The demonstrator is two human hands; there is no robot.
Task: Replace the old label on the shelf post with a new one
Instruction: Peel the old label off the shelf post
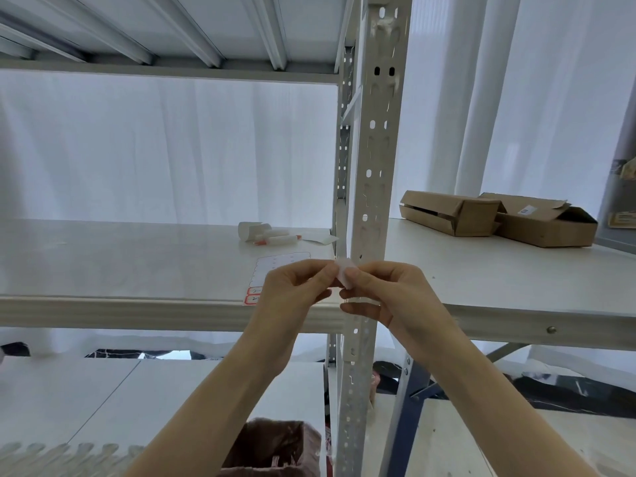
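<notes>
Pinching a small white label (pixel 344 274) between fingertips, left hand (pixel 292 297) and right hand (pixel 389 297) met just in front of the perforated shelf post (pixel 375 149), at the level of the middle shelf (pixel 137 263). Left thumb and forefinger closed on the label's left edge; right thumb pressed on its right side, other right fingers curled loosely below. Held slightly tilted, apparently off the post rather than stuck to it, though hard to tell for sure. Could not tell whether old or new label.

Lying flat on the middle shelf just behind the left hand, a label sheet (pixel 275 273) with scalloped edges, mostly bare, two red-bordered labels left at its near corner. Farther back on the same shelf, a curled roll of white paper (pixel 249 230) beside white markers with orange ends (pixel 278 239), and a loose white slip near the post.

Resting on the right-hand shelf (pixel 499 280), well apart from the hands, two flattened cardboard boxes (pixel 495 218), touching each other. Standing below, near the post's foot, a brown-lined bin (pixel 275 445). Hanging behind everything, white curtain (pixel 155 149).
</notes>
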